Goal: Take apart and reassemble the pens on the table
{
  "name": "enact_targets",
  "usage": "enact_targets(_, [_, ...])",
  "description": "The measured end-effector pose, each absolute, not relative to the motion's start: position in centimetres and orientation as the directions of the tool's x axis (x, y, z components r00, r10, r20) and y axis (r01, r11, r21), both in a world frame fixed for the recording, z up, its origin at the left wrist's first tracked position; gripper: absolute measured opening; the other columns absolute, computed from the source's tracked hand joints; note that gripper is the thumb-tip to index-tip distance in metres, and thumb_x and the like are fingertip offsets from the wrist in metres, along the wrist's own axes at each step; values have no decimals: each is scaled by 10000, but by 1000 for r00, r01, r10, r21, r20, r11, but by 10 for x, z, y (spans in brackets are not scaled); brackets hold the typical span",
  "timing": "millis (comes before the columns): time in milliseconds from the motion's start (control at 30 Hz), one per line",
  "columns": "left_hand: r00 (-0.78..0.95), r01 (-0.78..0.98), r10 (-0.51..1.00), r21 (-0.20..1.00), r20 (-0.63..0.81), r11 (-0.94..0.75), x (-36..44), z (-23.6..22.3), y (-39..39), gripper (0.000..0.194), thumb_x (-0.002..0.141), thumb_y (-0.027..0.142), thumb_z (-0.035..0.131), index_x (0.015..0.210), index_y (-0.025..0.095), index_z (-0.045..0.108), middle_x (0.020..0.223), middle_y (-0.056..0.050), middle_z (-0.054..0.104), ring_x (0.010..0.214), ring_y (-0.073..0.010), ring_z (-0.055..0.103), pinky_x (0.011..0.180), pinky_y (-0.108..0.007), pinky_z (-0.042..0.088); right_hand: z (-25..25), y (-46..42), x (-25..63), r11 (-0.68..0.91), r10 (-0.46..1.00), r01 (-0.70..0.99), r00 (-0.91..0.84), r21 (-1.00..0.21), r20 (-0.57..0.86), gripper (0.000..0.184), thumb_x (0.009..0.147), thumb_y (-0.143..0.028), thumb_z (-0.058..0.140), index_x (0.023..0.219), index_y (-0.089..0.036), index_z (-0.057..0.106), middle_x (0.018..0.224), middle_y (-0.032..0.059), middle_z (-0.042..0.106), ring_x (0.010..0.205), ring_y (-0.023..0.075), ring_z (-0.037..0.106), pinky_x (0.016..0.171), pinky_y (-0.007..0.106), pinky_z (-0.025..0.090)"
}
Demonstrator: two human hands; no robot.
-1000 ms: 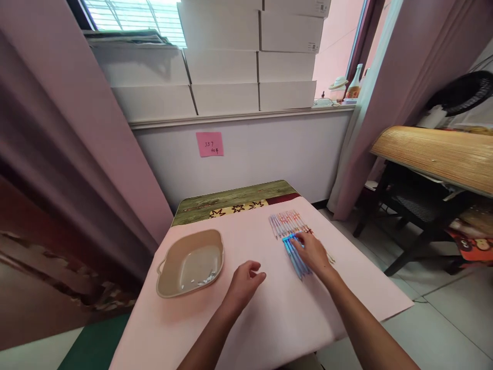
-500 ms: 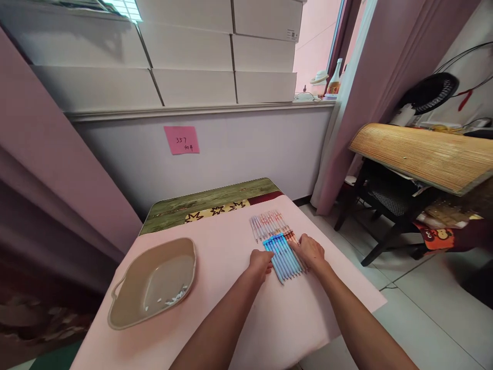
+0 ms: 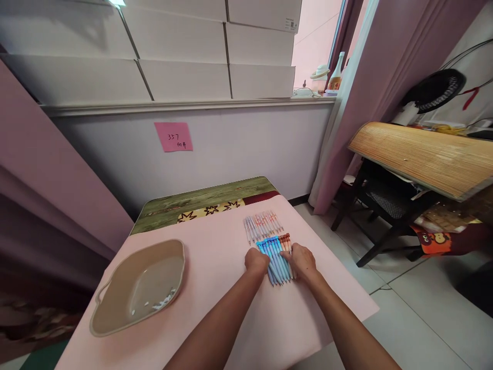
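Observation:
A row of blue pens (image 3: 276,260) lies side by side on the pink-covered table, with several brown-topped pens (image 3: 285,241) at its right end. My left hand (image 3: 257,261) is closed against the row's left side, its fingertips partly hidden. From the right, my right hand (image 3: 303,261) grips the other side, its thumb lying over the pens and the other fingers curled at the edge. Just beyond is a second row of pale pens (image 3: 263,226), some with reddish patterns, which neither hand touches.
To the left on the table (image 3: 215,298) stands a beige basin (image 3: 144,272) with small white pieces inside. Behind the table is a wall with a pink note (image 3: 174,136). A chair (image 3: 385,205) and a bamboo-mat-covered surface (image 3: 419,154) are at the right.
My hands have come closer together, squeezing the front row of pens narrower. The brown tops now show more clearly beside my right hand. The view has shifted slightly.

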State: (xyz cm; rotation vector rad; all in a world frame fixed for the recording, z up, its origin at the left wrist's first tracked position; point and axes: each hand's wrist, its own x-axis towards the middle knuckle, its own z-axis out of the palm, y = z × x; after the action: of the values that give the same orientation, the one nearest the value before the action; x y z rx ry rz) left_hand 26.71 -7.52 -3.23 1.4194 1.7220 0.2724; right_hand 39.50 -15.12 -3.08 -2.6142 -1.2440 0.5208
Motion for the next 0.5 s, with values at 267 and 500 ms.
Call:
enact_targets(267, [-2, 732, 894, 609, -448, 306, 276, -31, -78, 224, 516, 115, 780, 702, 147, 660, 776, -144, 721, 862, -331, 689, 634, -311, 510, -29, -151, 391, -567, 823, 722, 514, -396, -241, 356, 787, -493, 579, 895, -161, 650, 962, 127, 711, 898, 238, 658, 655, 266, 392])
enact_targets(500, [-12, 707, 866, 608, -500, 361, 280, -31, -80, 357, 819, 307, 651, 1123, 131, 591, 1135, -115, 612, 1008, -243, 610, 816, -392, 516, -33, -152, 380, -548, 834, 713, 502, -437, -229, 342, 798, -474, 581, 902, -159, 665, 927, 116, 718, 898, 235, 659, 663, 259, 388])
